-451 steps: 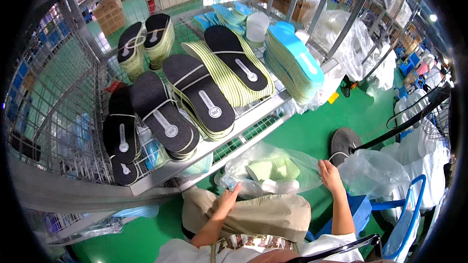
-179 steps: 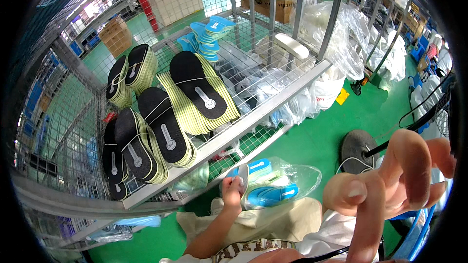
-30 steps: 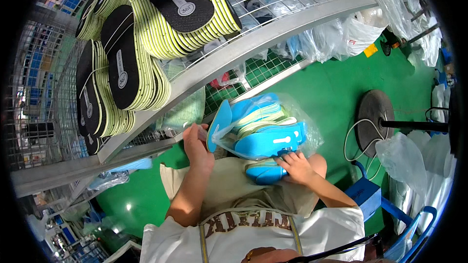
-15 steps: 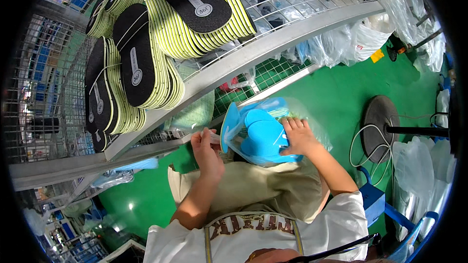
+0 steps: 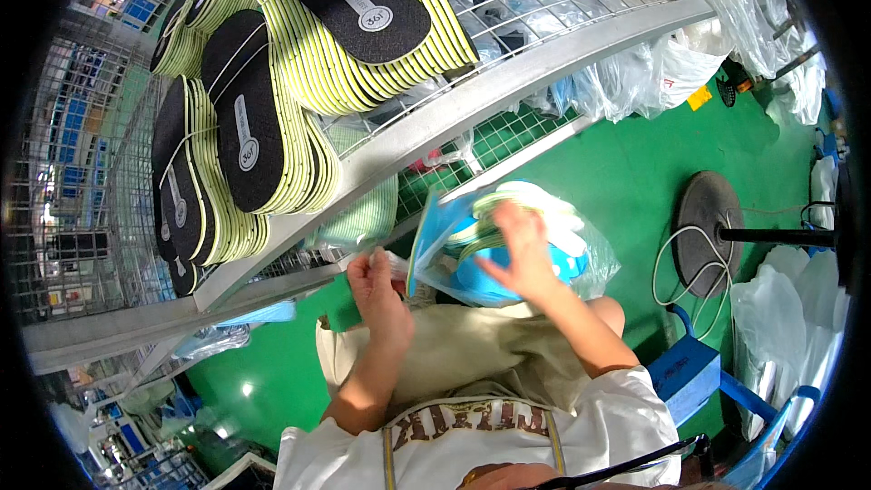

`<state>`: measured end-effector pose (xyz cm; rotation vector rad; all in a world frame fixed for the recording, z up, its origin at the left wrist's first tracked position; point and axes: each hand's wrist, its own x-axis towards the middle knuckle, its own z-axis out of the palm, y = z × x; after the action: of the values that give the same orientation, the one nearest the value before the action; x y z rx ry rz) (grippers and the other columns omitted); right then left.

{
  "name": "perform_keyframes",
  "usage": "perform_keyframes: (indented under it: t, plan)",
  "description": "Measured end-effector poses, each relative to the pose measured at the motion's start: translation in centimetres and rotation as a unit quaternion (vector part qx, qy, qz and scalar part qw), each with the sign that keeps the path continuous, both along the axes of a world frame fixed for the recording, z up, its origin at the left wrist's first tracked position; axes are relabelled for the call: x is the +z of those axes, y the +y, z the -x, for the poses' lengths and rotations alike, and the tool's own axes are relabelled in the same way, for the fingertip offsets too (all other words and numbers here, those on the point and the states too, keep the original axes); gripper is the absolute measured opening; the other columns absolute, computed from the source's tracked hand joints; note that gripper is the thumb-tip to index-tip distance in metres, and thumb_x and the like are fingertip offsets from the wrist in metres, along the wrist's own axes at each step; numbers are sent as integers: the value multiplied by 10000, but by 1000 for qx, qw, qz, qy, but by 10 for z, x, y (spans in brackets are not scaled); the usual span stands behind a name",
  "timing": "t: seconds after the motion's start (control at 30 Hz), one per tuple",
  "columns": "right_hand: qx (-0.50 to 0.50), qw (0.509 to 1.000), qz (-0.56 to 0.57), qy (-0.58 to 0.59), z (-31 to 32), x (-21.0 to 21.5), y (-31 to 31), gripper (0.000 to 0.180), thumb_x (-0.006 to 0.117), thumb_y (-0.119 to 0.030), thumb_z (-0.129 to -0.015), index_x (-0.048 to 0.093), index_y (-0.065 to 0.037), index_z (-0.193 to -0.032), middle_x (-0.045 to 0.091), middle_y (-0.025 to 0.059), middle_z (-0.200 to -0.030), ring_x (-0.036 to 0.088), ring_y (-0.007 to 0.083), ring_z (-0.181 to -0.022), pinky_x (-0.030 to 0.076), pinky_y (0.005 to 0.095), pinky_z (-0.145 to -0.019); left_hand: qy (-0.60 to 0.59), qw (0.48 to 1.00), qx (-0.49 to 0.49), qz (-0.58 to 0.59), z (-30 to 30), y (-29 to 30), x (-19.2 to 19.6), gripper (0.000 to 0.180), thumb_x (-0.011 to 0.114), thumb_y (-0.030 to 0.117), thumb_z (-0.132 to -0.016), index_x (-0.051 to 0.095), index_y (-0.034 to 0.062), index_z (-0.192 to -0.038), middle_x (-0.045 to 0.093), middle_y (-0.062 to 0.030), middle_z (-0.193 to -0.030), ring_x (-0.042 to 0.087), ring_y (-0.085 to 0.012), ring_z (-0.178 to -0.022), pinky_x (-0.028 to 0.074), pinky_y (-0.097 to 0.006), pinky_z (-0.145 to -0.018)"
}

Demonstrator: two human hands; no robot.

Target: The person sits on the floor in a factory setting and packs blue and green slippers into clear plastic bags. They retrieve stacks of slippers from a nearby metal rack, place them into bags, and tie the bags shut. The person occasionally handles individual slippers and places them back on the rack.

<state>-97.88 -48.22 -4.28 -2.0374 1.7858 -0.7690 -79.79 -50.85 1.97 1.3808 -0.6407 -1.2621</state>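
In front of my lap rests a clear plastic bag [image 5: 594, 268] holding blue insoles [image 5: 485, 281] with pale green-and-white layered edges. My left hand [image 5: 376, 290] is closed, pinching the gathered clear plastic at the bag's left side. Beside those fingers a single blue insole [image 5: 425, 240] stands nearly on edge, seen from its thin side. Over the insole pile, my right hand [image 5: 524, 254] has its fingers apart and is slightly blurred; nothing shows in its grip. Whether its fingertips touch the insoles cannot be made out.
A wire-mesh rack [image 5: 508, 82] with a grey metal rail rises ahead and left. Tied stacks of black-and-lime insoles [image 5: 372, 9] lie on it. To the right are a round dark stand base [image 5: 703, 218], a white cable [image 5: 658, 277] and a blue metal box [image 5: 685, 372].
My right hand has come off the bag's right side and moved left over the pile, fingers spread. The insoles have shifted, showing more pale edges. My left hand keeps its pinch.
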Motion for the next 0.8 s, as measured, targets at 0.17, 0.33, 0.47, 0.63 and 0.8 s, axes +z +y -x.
perform_keyframes:
  t: [0.17,0.33,0.47,0.63,0.8]
  plan:
    - [-137,984,-113,5,53,-17,-26,821,669,-367,-534,284,-83,-1201,360,139,-1162,306,299,-1111,197,468,-919,36,997,61,10,-1,-1,-7,188,506,201,-794,384,75,-863,452,-8,-729,447,-83,-606,380,-219,-483]
    - [134,989,-7,69,47,-15,1,558,652,-174,-552,443,-127,-1067,447,92,-1021,435,252,-939,326,368,-833,68,995,71,-13,-5,-1,-8,195,494,193,-799,370,62,-873,455,-34,-762,470,-113,-641,411,-243,-495]
    - [86,991,0,98,36,-21,11,574,642,-239,-576,428,-144,-1099,425,98,-1065,406,254,-970,305,384,-841,53,997,10,51,8,9,3,156,472,128,-806,352,47,-864,456,-62,-791,479,-123,-610,428,-245,-493]
    - [53,975,-138,164,6,-14,-19,460,514,-301,-680,450,-144,-1107,340,140,-1199,328,293,-1080,269,409,-865,-63,967,-112,218,29,26,3,107,427,17,-803,331,27,-850,444,-107,-844,468,-124,-610,428,-231,-513]
    - [50,978,-202,3,27,-19,-22,428,428,-305,-712,479,-79,-1072,308,205,-1212,285,330,-1120,224,418,-919,-180,928,-136,297,21,30,0,114,426,37,-805,317,23,-837,441,-129,-854,462,-133,-596,420,-240,-520]
